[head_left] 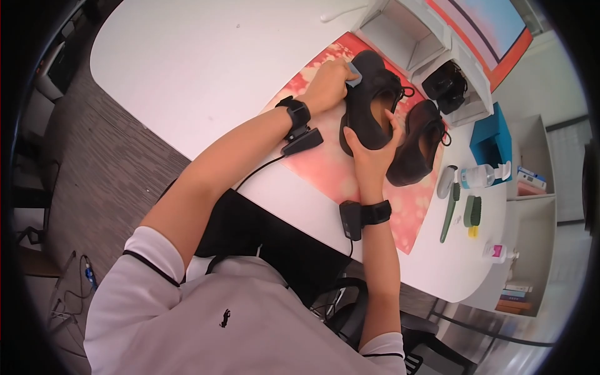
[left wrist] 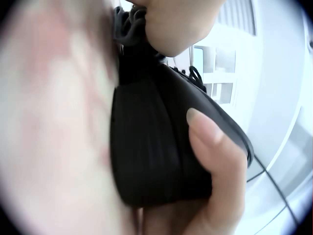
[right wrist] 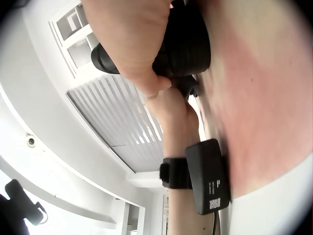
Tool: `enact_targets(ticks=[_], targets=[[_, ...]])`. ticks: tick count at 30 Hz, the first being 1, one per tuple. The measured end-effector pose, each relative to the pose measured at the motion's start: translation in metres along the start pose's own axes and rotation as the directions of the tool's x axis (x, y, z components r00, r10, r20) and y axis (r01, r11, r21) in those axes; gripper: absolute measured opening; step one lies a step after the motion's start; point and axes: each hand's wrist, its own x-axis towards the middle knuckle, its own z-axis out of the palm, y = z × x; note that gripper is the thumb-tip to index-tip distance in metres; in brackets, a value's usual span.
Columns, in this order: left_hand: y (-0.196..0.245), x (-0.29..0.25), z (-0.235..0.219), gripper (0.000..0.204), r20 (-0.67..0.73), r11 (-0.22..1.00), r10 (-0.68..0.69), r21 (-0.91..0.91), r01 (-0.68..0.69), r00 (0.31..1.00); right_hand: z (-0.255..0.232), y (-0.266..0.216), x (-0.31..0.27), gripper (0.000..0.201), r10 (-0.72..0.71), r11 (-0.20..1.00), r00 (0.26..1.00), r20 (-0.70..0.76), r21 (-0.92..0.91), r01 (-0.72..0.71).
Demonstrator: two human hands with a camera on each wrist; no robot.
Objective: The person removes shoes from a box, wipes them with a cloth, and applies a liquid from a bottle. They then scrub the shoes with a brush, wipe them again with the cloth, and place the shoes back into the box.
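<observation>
My left hand [head_left: 329,86] holds a folded blue-grey cloth [head_left: 354,75] against the side of a black lace-up shoe [head_left: 362,119], near its toe. In the left wrist view the cloth [left wrist: 128,27] looks bunched beside the shoe's black side [left wrist: 146,142]. My right hand [head_left: 375,150] grips that shoe at the heel, thumb on the outside and fingers at the opening. The shoe's tan lining shows in the head view. Its mate, another black shoe [head_left: 412,153], stands just to the right on the red and pink mat [head_left: 312,165].
To the right lie a long green brush [head_left: 449,219], a shorter green brush [head_left: 473,211], a grey oval item [head_left: 445,181] and a clear pump bottle [head_left: 477,177]. A teal box [head_left: 490,140] and white shelf units [head_left: 400,37] stand behind. A monitor [head_left: 494,31] is at the back.
</observation>
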Motion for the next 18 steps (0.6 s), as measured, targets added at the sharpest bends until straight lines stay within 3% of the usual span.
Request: enact_targets(ticks=[4, 7, 10, 13, 16, 18], targets=[[0.005, 0.000, -0.001, 0.050, 0.003, 0.998, -0.057, 0.012, 0.057, 0.998, 0.000, -0.002, -0.002, 0.079, -0.015, 1.000, 1.000, 0.004, -0.001, 0.015], [0.029, -0.028, -0.013, 0.052, 0.011, 0.992, -0.089, -0.085, 0.089, 0.996, -0.003, -0.006, -0.001, 0.082, -0.005, 1.000, 1.000, 0.029, 0.024, 0.004], [0.057, -0.050, -0.038, 0.053, 0.131, 0.973, -0.102, -0.194, 0.127, 0.986, -0.004, -0.005, -0.002, 0.085, -0.004, 1.000, 0.998, 0.058, 0.007, 0.003], [0.048, -0.051, -0.038, 0.048, 0.107, 0.936, -0.051, -0.341, 0.085, 0.993, -0.005, -0.003, 0.001, 0.088, 0.002, 1.000, 0.997, 0.072, 0.022, -0.003], [0.042, -0.041, -0.033, 0.054, 0.044, 0.963, -0.094, -0.251, 0.102, 0.995, -0.005, -0.007, -0.001, 0.089, 0.024, 0.999, 0.997, 0.079, 0.047, -0.027], [0.044, -0.041, -0.034, 0.054, 0.087, 0.928, -0.184, -0.313, 0.202, 0.979, -0.005, -0.009, 0.000, 0.089, 0.014, 0.999, 0.997, 0.078, 0.029, -0.017]])
